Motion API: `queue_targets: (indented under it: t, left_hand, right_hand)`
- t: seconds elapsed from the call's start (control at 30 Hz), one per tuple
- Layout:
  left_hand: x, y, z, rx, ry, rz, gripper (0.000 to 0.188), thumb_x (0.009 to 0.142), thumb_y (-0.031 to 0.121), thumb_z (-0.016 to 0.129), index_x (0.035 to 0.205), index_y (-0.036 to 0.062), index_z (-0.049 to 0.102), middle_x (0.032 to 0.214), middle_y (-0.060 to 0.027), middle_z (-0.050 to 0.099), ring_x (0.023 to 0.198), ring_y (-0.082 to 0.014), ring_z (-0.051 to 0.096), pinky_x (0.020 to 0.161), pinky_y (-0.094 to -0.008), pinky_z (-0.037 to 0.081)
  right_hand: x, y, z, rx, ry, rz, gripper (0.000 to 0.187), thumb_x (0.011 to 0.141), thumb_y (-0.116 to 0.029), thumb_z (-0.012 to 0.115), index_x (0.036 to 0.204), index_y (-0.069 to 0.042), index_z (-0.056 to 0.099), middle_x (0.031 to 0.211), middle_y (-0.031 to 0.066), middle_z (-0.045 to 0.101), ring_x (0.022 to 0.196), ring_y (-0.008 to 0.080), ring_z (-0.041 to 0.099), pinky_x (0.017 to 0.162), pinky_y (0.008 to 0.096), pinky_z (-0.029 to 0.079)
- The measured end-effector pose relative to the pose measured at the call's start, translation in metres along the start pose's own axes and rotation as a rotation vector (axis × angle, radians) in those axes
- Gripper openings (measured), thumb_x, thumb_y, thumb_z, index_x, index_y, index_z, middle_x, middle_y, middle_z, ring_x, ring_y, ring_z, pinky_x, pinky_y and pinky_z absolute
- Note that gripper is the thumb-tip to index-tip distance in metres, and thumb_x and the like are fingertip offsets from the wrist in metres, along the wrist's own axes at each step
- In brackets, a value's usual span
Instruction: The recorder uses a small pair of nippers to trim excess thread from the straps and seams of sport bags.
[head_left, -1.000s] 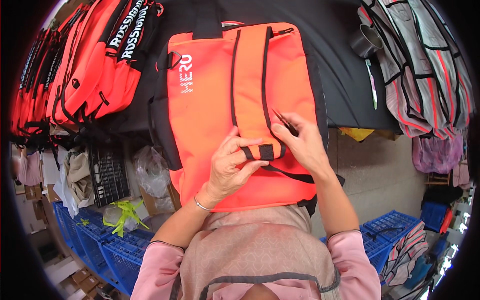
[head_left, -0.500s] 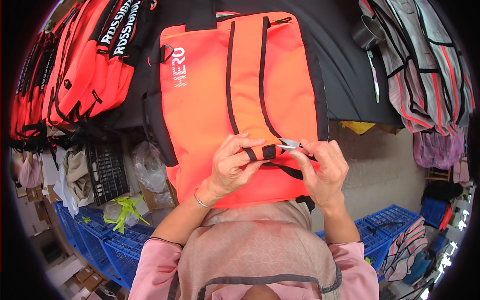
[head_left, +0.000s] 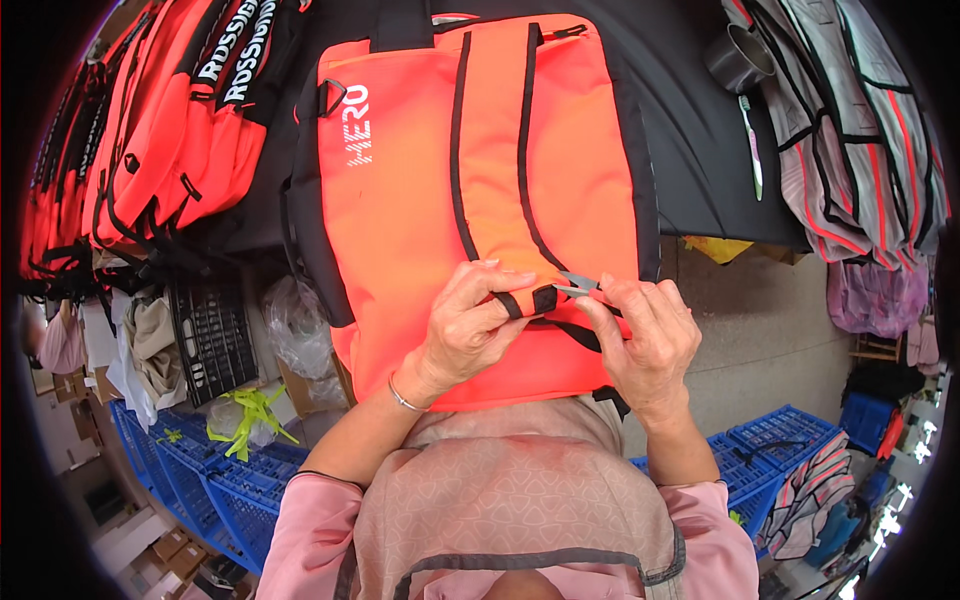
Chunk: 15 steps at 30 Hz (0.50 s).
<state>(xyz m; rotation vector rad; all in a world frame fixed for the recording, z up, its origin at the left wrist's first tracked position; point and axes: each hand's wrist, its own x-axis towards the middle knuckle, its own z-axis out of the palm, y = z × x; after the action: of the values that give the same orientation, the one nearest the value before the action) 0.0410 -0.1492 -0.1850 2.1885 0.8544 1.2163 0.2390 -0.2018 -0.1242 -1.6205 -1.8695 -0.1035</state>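
Note:
A bright orange-red backpack (head_left: pixel 400 230) with black side panels lies before me, its near end against my lap. My left hand (head_left: pixel 473 320) pinches the near end of its padded, black-edged shoulder strap (head_left: pixel 492 150), where a small black tab (head_left: pixel 544 299) shows. Close by on the right, my right hand (head_left: pixel 640 325) is closed on small thread snips (head_left: pixel 577 285). Their two metal blades are parted and point left, right beside the black tab. My fingers hide most of the snips' handle. A black webbing strap (head_left: pixel 572 334) runs below the blades.
More orange-red backpacks (head_left: pixel 190 150) are stacked at the left, grey bags (head_left: pixel 850 140) at the right. A metal cup (head_left: pixel 740 58) and a toothbrush (head_left: pixel 750 145) lie on the black-covered table (head_left: pixel 690 170). Blue plastic crates (head_left: pixel 255 490) stand at both my sides.
The backpack has shifted very slightly away from me. Both hands keep their places by the strap end, and the tab has turned a little between my left fingers.

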Motion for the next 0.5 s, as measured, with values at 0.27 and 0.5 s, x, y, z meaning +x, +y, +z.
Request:
queue_targets:
  t: [0.27, 0.5]
  left_hand:
    - [-0.0029, -0.0030, 0.0005, 0.016, -0.011, -0.005, 0.034, 0.065, 0.001, 0.081, 0.097, 0.0127, 0.076, 0.105, -0.0047, 0.069, 0.092, -0.0226, 0.066, 0.087, -0.0413, 0.052]
    - [-0.0023, -0.0025, 0.0003, 0.023, -0.019, -0.002, 0.036, 0.063, 0.000, 0.080, 0.097, 0.0119, 0.076, 0.105, -0.0054, 0.069, 0.092, -0.0229, 0.066, 0.087, -0.0416, 0.052]
  right_hand:
    - [0.0001, 0.0002, 0.0002, -0.016, -0.005, -0.021, 0.029, 0.072, -0.021, 0.082, 0.091, -0.005, 0.069, 0.076, 0.0019, 0.065, 0.062, 0.0175, 0.057, 0.053, 0.0286, 0.046]
    - [-0.0003, 0.0005, -0.0001, -0.021, -0.027, -0.021, 0.029, 0.072, -0.020, 0.082, 0.092, -0.005, 0.069, 0.076, 0.0025, 0.065, 0.062, 0.0178, 0.057, 0.053, 0.0286, 0.046]
